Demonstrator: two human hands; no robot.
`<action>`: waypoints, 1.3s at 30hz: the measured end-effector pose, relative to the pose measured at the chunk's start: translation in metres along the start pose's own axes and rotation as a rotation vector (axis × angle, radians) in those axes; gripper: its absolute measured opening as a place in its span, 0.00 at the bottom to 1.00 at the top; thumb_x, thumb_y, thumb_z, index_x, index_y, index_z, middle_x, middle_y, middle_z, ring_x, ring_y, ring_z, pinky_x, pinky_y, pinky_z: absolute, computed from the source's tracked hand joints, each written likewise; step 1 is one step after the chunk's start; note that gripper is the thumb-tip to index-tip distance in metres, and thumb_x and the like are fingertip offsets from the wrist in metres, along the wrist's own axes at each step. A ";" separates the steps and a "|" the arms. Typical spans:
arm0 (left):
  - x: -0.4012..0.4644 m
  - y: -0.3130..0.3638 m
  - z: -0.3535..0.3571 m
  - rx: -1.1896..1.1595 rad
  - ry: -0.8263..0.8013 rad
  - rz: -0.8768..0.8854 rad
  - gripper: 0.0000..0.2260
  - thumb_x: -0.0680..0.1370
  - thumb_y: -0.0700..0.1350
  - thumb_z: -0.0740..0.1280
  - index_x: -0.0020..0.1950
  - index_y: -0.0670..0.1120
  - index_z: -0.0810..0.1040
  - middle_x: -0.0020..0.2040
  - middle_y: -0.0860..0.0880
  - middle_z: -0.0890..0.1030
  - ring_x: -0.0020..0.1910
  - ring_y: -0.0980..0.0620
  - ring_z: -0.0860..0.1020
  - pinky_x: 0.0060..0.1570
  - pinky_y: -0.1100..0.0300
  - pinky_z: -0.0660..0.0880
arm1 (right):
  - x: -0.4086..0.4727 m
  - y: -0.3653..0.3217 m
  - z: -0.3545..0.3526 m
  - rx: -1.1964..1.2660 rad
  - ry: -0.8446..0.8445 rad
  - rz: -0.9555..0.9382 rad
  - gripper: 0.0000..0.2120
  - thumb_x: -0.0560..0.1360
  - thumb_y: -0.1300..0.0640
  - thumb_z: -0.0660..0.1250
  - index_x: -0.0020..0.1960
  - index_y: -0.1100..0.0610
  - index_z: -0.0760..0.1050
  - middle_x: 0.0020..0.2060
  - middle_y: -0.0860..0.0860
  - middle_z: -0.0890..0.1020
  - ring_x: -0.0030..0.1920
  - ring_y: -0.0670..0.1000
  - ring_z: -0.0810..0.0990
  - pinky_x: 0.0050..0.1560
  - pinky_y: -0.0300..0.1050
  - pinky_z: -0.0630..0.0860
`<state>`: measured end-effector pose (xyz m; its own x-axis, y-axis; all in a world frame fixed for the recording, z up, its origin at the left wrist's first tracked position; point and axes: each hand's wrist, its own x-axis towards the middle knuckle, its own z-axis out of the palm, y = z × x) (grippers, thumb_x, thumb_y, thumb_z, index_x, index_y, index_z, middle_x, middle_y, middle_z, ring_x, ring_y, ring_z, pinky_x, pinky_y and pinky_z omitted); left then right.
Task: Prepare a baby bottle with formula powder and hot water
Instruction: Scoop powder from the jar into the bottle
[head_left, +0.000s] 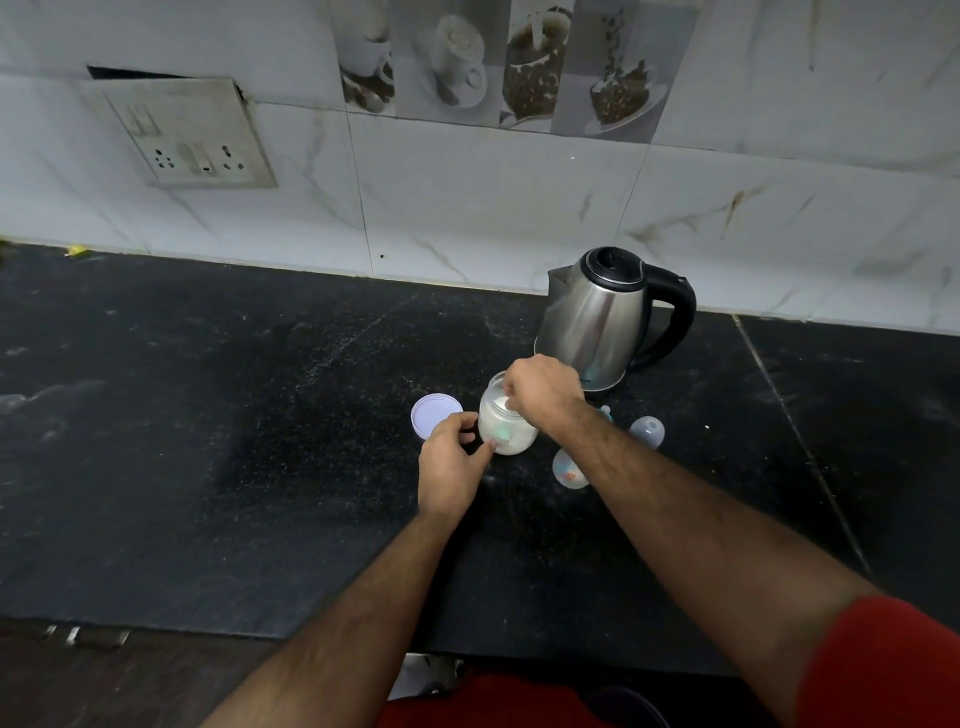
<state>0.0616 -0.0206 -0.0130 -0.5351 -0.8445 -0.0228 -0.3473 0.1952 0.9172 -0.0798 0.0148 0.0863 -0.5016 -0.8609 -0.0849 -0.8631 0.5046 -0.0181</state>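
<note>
A clear jar of white formula powder (511, 428) stands open on the black counter (208, 441). My left hand (451, 467) grips the jar's left side. My right hand (540, 395) is over the jar's mouth with its fingers curled down into it; what they pinch is hidden. The jar's round white lid (434, 415) lies flat just left of the jar. A small clear baby bottle (569, 470) stands to the jar's right, partly behind my right forearm. Its clear cap (648, 431) lies further right.
A steel electric kettle (597, 322) with a black handle and lid stands behind the jar, near the tiled wall. A wall socket plate (182, 135) is at the upper left. The counter's front edge (260, 631) runs near my body.
</note>
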 end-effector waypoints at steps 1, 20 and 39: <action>-0.001 0.000 0.000 0.002 -0.006 0.003 0.16 0.71 0.47 0.77 0.57 0.54 0.79 0.45 0.67 0.78 0.49 0.66 0.79 0.45 0.74 0.71 | -0.001 0.001 -0.001 0.014 0.011 0.003 0.04 0.75 0.58 0.69 0.43 0.53 0.81 0.41 0.52 0.83 0.46 0.56 0.83 0.43 0.49 0.78; -0.040 0.019 0.044 -0.048 -0.290 0.088 0.24 0.73 0.43 0.76 0.68 0.46 0.77 0.62 0.51 0.82 0.58 0.59 0.80 0.56 0.63 0.79 | -0.094 0.098 0.018 0.858 0.364 0.454 0.08 0.76 0.64 0.65 0.44 0.55 0.82 0.39 0.51 0.86 0.36 0.48 0.84 0.39 0.44 0.81; -0.048 0.051 0.106 -0.059 -0.237 0.073 0.24 0.67 0.46 0.78 0.55 0.67 0.74 0.51 0.67 0.81 0.53 0.71 0.78 0.48 0.78 0.71 | -0.125 0.131 0.087 1.138 -0.061 0.312 0.17 0.77 0.69 0.60 0.61 0.54 0.78 0.49 0.42 0.81 0.49 0.39 0.79 0.41 0.32 0.72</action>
<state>-0.0116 0.0827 -0.0069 -0.7250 -0.6875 -0.0422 -0.2594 0.2158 0.9414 -0.1251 0.1942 0.0077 -0.6515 -0.7013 -0.2894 -0.1397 0.4858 -0.8628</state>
